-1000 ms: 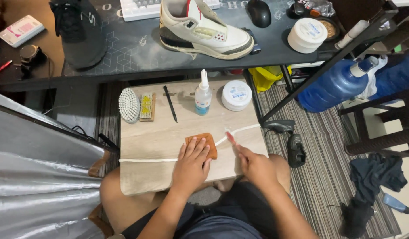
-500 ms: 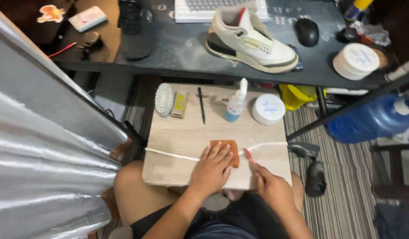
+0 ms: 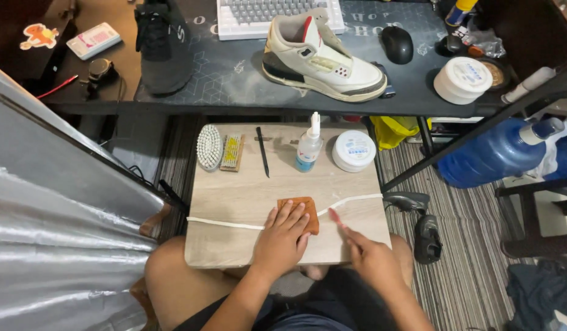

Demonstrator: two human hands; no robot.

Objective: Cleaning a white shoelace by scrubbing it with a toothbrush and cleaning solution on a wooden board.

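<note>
A wooden board (image 3: pixel 247 196) rests across my lap. A white shoelace (image 3: pixel 225 224) lies stretched across it. My left hand (image 3: pixel 283 236) presses flat on a small brown pad (image 3: pixel 311 211) that sits over the lace. My right hand (image 3: pixel 369 254) is at the board's front right edge, its index finger pointing out close to the lace; whether it pinches the lace I cannot tell. On the far part of the board are two brushes (image 3: pixel 219 148), a thin black tool (image 3: pixel 262 152), a small bottle (image 3: pixel 308 146) and a white round tub (image 3: pixel 353 150).
A dark desk (image 3: pixel 234 67) beyond the board carries a white sneaker (image 3: pixel 323 58), a black shoe (image 3: pixel 163 43), a keyboard (image 3: pixel 259 15), a mouse (image 3: pixel 397 44) and another white tub (image 3: pixel 462 79). A blue water jug (image 3: pixel 498 156) lies at right. Silver sheeting (image 3: pixel 50 233) fills the left.
The view has swung left and down a little. Both hands stay on the board, the left on the brown pad, the right beside the lace.
</note>
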